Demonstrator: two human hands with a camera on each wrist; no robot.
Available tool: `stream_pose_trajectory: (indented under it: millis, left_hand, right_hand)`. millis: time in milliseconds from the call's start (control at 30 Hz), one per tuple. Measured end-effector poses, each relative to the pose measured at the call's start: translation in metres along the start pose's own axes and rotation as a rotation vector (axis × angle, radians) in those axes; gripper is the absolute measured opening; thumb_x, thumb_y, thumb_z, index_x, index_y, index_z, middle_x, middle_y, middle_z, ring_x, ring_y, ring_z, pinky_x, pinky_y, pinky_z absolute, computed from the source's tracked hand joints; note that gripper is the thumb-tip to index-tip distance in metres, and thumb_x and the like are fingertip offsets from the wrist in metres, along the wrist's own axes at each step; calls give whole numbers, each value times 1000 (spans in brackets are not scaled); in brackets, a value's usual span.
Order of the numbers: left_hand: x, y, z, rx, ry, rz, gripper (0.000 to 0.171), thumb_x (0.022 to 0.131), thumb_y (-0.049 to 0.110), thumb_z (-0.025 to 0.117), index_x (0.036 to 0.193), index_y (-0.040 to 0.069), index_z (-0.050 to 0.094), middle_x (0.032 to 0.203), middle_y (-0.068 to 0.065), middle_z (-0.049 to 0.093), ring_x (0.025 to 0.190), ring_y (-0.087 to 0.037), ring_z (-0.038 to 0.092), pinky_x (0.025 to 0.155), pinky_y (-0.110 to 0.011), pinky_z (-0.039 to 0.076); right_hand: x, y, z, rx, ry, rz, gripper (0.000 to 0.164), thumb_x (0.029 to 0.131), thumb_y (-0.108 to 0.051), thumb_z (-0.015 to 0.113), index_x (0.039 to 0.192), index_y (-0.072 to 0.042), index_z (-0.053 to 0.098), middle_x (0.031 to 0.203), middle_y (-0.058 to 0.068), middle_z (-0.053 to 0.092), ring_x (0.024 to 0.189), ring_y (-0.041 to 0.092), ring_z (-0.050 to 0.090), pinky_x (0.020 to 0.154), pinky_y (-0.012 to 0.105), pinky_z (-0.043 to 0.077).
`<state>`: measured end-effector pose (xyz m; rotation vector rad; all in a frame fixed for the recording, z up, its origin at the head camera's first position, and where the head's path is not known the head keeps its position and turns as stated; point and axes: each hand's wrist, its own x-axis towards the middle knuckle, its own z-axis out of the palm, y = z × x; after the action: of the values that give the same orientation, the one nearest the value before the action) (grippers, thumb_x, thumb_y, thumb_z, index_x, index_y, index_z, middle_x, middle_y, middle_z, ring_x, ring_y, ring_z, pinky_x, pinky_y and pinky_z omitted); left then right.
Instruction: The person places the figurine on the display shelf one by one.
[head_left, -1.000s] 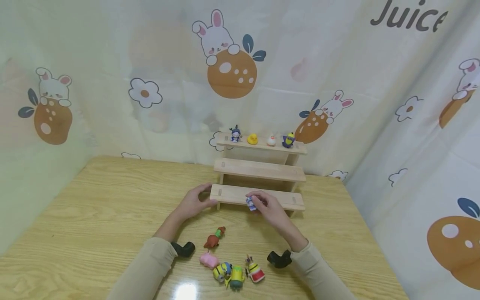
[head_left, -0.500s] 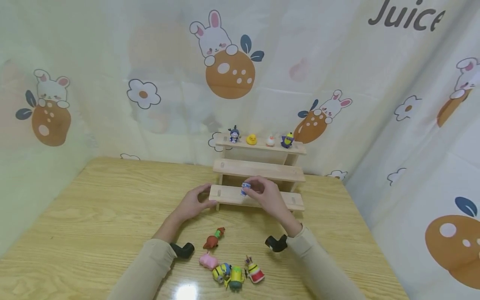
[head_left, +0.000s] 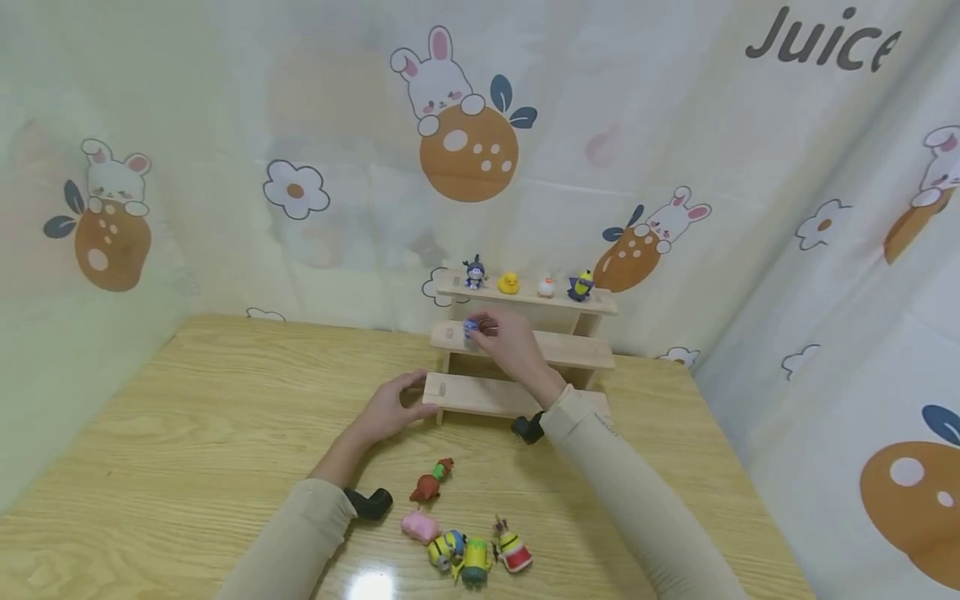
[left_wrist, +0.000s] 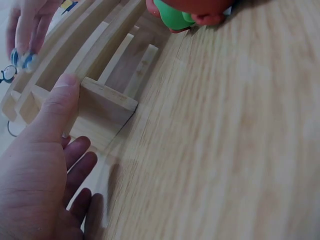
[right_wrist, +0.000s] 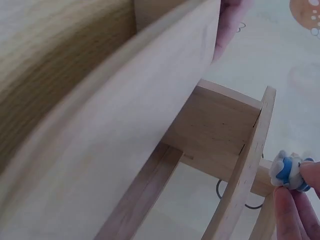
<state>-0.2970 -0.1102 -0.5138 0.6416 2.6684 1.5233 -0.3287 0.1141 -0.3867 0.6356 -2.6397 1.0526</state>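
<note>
In the head view, the right hand (head_left: 510,342) pinches a small blue-and-white moulded toy figure (head_left: 470,328) at the left part of the middle board of a pale, three-tier wooden stand (head_left: 480,393); whether the figure touches that board cannot be told. The left hand (head_left: 390,408) holds the left end of the lowest board, thumb in front and fingers behind. The stand looks stiff but light enough to slide if knocked, so its end is a sound place to steady it. In the left wrist view, the left thumb lies along the board's corner while the other fingers bend loosely beside the end panel; the figure, blurred, is in the right fingertips beyond. In the right wrist view, the figure sits between thumb and fingers, held narrow across its body. It seems light, hard and probably smooth, unlikely to break but easily twisted in the fingertips; gripping its sides gently, with the base left free, should suit it.
</note>
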Motion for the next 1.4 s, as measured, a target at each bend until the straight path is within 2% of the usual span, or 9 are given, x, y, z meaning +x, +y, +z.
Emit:
stream_pose_trajectory:
  millis: [333,533,833,1000,1133,1233,1333,1400]
  left_hand:
    - [0,1,5,-11,-13,-3,83,80,46,72,144,5,39,134,-8,56,134,-28,42,115,-46,28]
    - [-1,1,7,-21,-21,2,83,81,45,72,144,3,39,135,-9,56,134,-29,43,115,-47,29]
    - [-4,0,8,-26,-24,-7,81,81,44,72,144,5,39,134,-9,57,134,-28,43,114,-47,29]
    - [-5,-2,9,-25,-21,-12,82,81,45,72,144,4,39,134,-9,56,133,-28,43,114,-47,29]
    - [-5,-1,8,-30,-15,-7,83,80,45,72,143,3,39,134,-10,56,133,-30,43,114,-48,29]
    - [-3,-1,5,-26,-9,5,82,81,46,72,143,3,40,134,-10,56,133,-30,43,114,-49,29]
    - [-1,-2,3,-20,2,10,82,81,45,72,143,3,40,134,-10,56,133,-31,43,114,-49,29]
    - [0,-2,1,-13,4,23,81,82,44,72,143,2,39,134,-11,56,132,-32,44,113,-50,30]
  right_hand:
    - [13,2,9,-3,19,-4,17,87,-9,68,104,-8,67,103,8,68,96,21,68,82,26,57]
    - [11,5,11,-15,-2,36,17,87,-9,68,104,-8,67,104,8,67,96,20,67,82,26,56]
    - [9,3,11,11,-20,40,18,87,-7,68,104,-7,66,106,10,65,97,22,67,83,28,56]
    - [3,-1,5,32,-30,52,25,87,-8,68,112,-7,65,110,11,63,101,24,65,87,31,56]
    - [-10,-9,-7,91,-18,34,31,88,-8,66,119,-5,63,117,13,60,104,27,63,90,34,55]
    - [-29,-16,-17,121,-28,15,29,90,-10,64,118,-4,63,118,14,59,104,27,63,89,34,55]
    - [-57,-23,-25,97,-95,-5,24,91,-14,64,113,-5,65,114,11,62,101,23,65,85,32,56]
    - [-78,-25,-28,64,-178,-25,22,91,-16,64,111,-7,66,110,8,65,97,19,66,82,28,57]
